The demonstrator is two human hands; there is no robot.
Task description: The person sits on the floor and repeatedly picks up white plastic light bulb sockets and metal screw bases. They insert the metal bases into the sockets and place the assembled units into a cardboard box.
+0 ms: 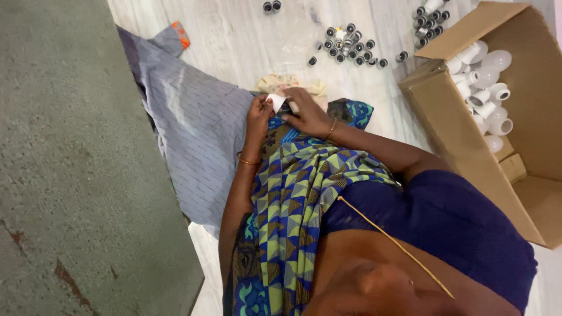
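Patterned sari (293,199) nearest; my left hand (257,117) pinches a small white piece (276,103), right hand (307,114) touching it. Open floor (234,41) ahead, cardboard box (462,140) edge right.

The person is wearing a dark blue blouse (462,228), a drape (293,199) patterned in blue, green and yellow triangles, thin gold bangles (249,161) on both wrists, and a gold chain (392,243).

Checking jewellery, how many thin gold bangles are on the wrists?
2: one thin gold bangle on the left wrist, another thin gold bangle on the right wrist; fabric may hide more.
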